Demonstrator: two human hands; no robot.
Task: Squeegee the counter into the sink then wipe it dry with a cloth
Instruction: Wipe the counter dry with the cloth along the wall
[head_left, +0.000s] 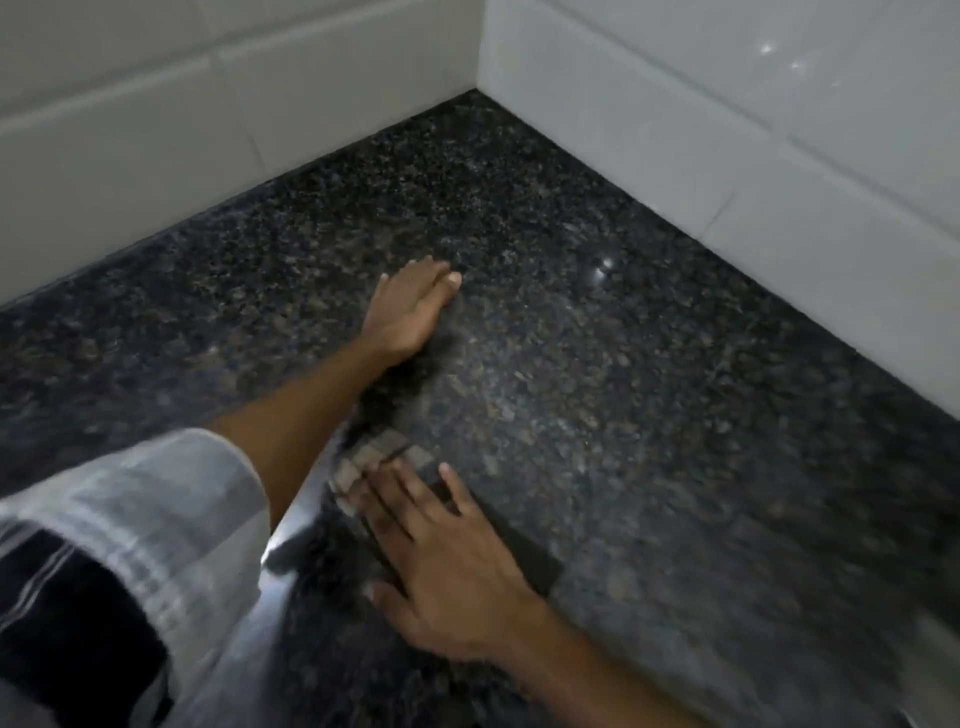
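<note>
On the table (597, 364) corner | left hand (405, 312) flat, fingers open, empty | right hand (447, 561) spread over blurred object (squeegee? cannot tell) | press evenly, pull sinkward

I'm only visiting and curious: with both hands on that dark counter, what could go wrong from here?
The left hand lies flat on the counter with no squeegee or cloth visible, so water may just get smeared. The right hand rests at the counter's front edge and could slip off. The picture is blurred, so wet patches cannot be judged.
</note>
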